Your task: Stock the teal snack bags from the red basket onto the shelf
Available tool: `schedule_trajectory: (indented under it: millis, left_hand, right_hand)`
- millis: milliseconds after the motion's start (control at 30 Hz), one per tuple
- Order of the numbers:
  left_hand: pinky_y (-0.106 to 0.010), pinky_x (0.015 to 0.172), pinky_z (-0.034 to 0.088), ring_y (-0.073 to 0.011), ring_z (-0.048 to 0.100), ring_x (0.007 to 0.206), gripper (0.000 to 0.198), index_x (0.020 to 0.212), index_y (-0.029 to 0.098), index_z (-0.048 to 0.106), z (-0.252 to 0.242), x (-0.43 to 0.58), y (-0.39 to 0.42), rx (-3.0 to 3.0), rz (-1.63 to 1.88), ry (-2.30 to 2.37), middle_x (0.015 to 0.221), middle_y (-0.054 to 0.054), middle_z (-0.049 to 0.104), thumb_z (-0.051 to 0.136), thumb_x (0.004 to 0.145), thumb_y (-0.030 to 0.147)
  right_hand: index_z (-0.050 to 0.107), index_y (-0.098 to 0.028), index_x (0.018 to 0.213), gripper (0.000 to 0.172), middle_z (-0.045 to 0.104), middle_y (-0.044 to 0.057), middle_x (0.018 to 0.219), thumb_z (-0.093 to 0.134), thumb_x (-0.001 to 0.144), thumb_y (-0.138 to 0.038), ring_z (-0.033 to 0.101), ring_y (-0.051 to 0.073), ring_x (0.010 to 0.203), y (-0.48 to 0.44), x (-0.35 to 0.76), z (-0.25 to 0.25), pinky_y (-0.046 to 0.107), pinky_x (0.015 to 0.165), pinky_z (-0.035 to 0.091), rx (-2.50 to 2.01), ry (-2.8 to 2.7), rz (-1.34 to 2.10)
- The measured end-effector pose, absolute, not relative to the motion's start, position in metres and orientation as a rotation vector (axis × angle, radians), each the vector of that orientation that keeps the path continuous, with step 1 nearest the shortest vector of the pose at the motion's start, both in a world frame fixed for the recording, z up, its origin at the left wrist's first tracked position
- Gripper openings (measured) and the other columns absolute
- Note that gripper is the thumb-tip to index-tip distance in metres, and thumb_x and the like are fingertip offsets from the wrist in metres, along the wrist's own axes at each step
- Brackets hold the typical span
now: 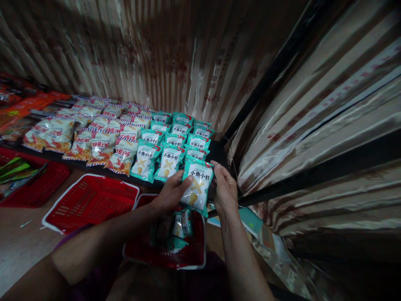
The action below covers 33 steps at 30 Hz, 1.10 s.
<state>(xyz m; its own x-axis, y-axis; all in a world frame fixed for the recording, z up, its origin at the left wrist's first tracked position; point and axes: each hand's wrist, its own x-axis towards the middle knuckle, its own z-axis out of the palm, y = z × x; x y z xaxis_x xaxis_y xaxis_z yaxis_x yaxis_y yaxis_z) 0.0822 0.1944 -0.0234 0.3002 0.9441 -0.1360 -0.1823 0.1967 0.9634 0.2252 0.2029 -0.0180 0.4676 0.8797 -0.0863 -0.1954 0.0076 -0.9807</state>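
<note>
A teal-and-white snack bag is held upright between my two hands at the front right of the shelf. My left hand is closed on its left side, thumb across the front. The fingers of my right hand press against its right edge. Behind it and to its left, matching teal bags stand in rows on the dark shelf. Below my hands sits a red basket with a white rim, holding a few more teal bags.
Rows of white-and-orange snack bags fill the shelf's middle, with orange packets farther left. Another red basket stands on the floor, and a third holds packets. Pleated curtains and black shelf posts enclose the back and right.
</note>
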Motion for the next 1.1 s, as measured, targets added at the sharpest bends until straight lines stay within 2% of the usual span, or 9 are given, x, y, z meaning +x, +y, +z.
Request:
schedule_trajectory:
  millis: [100, 233, 467, 667, 733, 833, 933, 1000, 1100]
  left_hand:
    - [-0.025, 0.061, 0.048, -0.015, 0.059, 0.07, 0.038, 0.091, 0.016, 0.054, -0.016, 0.08, 0.2, 1.012, 1.015, 0.993, 0.079, -0.003, 0.063, 0.057, 0.075, 0.05]
    - [-0.025, 0.065, 0.049, -0.0164, 0.061, 0.075, 0.042, 0.096, 0.015, 0.052, -0.009, 0.077, 0.209, 0.939, 1.143, 1.008, 0.084, -0.004, 0.064, 0.061, 0.072, 0.048]
    - [-0.027, 0.069, 0.05, -0.0186, 0.062, 0.079, 0.051, 0.104, 0.012, 0.05, -0.003, 0.072, 0.214, 0.878, 1.208, 0.942, 0.089, -0.007, 0.067, 0.063, 0.071, 0.049]
    - [-0.03, 0.083, 0.047, -0.0202, 0.06, 0.095, 0.051, 0.113, 0.012, 0.052, 0.0, 0.071, 0.21, 0.935, 1.161, 0.952, 0.099, -0.008, 0.066, 0.062, 0.074, 0.043]
    - [-0.03, 0.082, 0.047, -0.0201, 0.059, 0.096, 0.05, 0.112, 0.012, 0.053, -0.003, 0.071, 0.209, 0.939, 1.135, 0.966, 0.099, -0.008, 0.065, 0.063, 0.073, 0.041]
    - [-0.029, 0.07, 0.051, -0.0192, 0.061, 0.088, 0.046, 0.108, 0.012, 0.054, -0.008, 0.072, 0.209, 0.934, 1.076, 0.957, 0.094, -0.007, 0.065, 0.063, 0.073, 0.04]
    - [-0.025, 0.056, 0.049, -0.0139, 0.061, 0.064, 0.046, 0.108, 0.012, 0.052, -0.01, 0.073, 0.21, 0.957, 1.026, 0.949, 0.078, -0.003, 0.064, 0.061, 0.074, 0.041]
    - [-0.023, 0.052, 0.046, -0.0109, 0.057, 0.053, 0.047, 0.11, 0.011, 0.051, -0.01, 0.073, 0.21, 0.995, 0.997, 0.952, 0.067, -0.001, 0.061, 0.058, 0.075, 0.042]
    - [-0.021, 0.051, 0.043, -0.0101, 0.056, 0.05, 0.048, 0.112, 0.009, 0.051, -0.007, 0.072, 0.209, 1.053, 0.981, 0.946, 0.06, 0.001, 0.059, 0.056, 0.076, 0.04]
  right_hand:
    - [0.06, -0.025, 0.111, 0.061, 0.069, 0.004, 0.1, 0.068, 0.061, -0.058, 0.064, 0.017, 0.082, 0.198, 0.224, -0.015, 0.025, 0.065, 0.05, -1.328, -0.781, 1.071]
    - [0.055, -0.023, 0.119, 0.067, 0.07, 0.004, 0.094, 0.073, 0.061, -0.051, 0.065, 0.019, 0.081, 0.19, 0.22, -0.013, 0.028, 0.067, 0.052, -1.252, -0.877, 1.283]
    - [0.059, -0.021, 0.113, 0.065, 0.072, 0.004, 0.087, 0.079, 0.055, -0.042, 0.066, 0.019, 0.076, 0.187, 0.212, -0.016, 0.028, 0.065, 0.052, -1.244, -0.851, 1.332]
    - [0.063, -0.018, 0.106, 0.06, 0.073, 0.006, 0.085, 0.078, 0.055, -0.047, 0.066, 0.02, 0.07, 0.192, 0.211, -0.018, 0.03, 0.058, 0.052, -1.264, -0.759, 1.154]
    - [0.064, -0.017, 0.105, 0.062, 0.072, 0.007, 0.086, 0.078, 0.054, -0.048, 0.066, 0.02, 0.068, 0.193, 0.213, -0.017, 0.028, 0.054, 0.051, -1.294, -0.729, 1.104]
    - [0.064, -0.016, 0.103, 0.062, 0.072, 0.007, 0.086, 0.078, 0.052, -0.049, 0.065, 0.019, 0.066, 0.194, 0.216, -0.018, 0.027, 0.052, 0.05, -1.321, -0.712, 1.057]
    - [0.065, -0.016, 0.103, 0.061, 0.072, 0.006, 0.083, 0.077, 0.053, -0.049, 0.064, 0.017, 0.064, 0.195, 0.217, -0.019, 0.026, 0.05, 0.049, -1.345, -0.708, 1.019]
    - [0.066, -0.015, 0.103, 0.06, 0.072, 0.007, 0.084, 0.076, 0.055, -0.049, 0.063, 0.016, 0.063, 0.195, 0.217, -0.021, 0.024, 0.048, 0.048, -1.352, -0.706, 0.998]
    - [0.066, -0.014, 0.102, 0.059, 0.072, 0.006, 0.084, 0.076, 0.055, -0.049, 0.062, 0.014, 0.061, 0.195, 0.217, -0.021, 0.021, 0.044, 0.046, -1.355, -0.691, 0.98]
